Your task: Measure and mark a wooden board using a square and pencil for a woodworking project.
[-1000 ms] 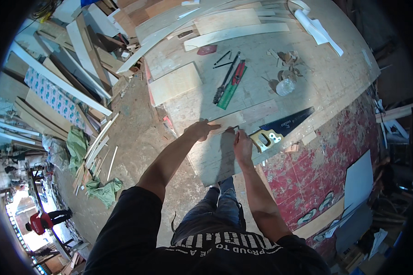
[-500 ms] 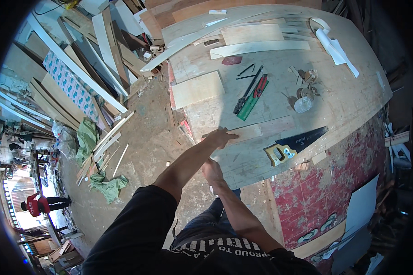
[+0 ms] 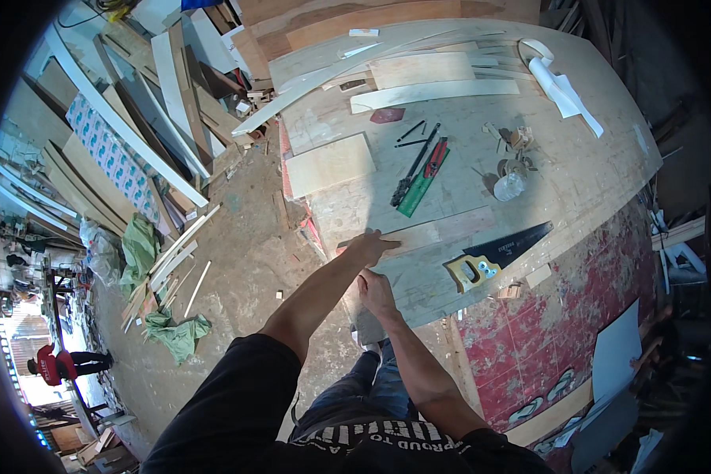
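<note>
My left hand (image 3: 369, 248) is closed over the near-left end of a narrow wooden strip (image 3: 454, 227) that lies along the worktable (image 3: 320, 118). Just below it, at the table's left edge, my right hand (image 3: 377, 293) is curled into a fist. Whatever the right fingers hold is hidden. A handsaw (image 3: 482, 268) with a yellow handle and dark blade lies to the right of the strip. Beyond the strip lie a green and red long tool (image 3: 424, 186) and a slim black tool (image 3: 415, 172).
A pale rectangular board (image 3: 332, 164) and a curved strip (image 3: 434, 93) lie farther across the table. A clear plastic container (image 3: 509, 186) stands at right, near white rolled sheet (image 3: 559, 91). Leaning planks (image 3: 126, 110) and green cloth (image 3: 176, 333) are at left. A person (image 3: 59, 365) stands far left.
The view has shifted slightly, so the table sits a little lower and farther left. Both hands stay at the same end of the strip.
</note>
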The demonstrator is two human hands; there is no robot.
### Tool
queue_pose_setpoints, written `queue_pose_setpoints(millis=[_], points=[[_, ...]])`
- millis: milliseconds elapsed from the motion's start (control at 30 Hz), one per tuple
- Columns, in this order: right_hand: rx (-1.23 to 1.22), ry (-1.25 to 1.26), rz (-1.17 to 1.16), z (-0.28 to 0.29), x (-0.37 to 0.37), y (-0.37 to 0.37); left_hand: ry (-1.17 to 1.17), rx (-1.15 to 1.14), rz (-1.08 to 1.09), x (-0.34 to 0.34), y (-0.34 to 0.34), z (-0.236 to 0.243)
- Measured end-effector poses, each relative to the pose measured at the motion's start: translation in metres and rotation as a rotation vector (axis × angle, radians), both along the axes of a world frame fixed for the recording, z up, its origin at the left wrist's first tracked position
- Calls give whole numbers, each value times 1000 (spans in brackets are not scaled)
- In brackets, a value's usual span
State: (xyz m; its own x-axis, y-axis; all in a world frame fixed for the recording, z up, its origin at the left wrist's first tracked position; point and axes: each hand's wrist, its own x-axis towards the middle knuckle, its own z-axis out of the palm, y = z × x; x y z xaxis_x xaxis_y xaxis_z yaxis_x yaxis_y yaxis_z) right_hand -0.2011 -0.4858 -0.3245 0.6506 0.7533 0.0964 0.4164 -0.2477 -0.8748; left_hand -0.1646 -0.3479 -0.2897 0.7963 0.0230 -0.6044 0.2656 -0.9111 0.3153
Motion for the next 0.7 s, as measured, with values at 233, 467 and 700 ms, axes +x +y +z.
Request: queue_pose_setpoints(millis=[233,467,700], points=[[-57,35,-133,-9,49,-43,65,28,14,6,-7,8],[-44,-56,-148,5,117,-94,28,89,-30,-1,-6,-19],[-256,-221,-212,16,173,-112,-169,193,-139,-13,0,-30]])
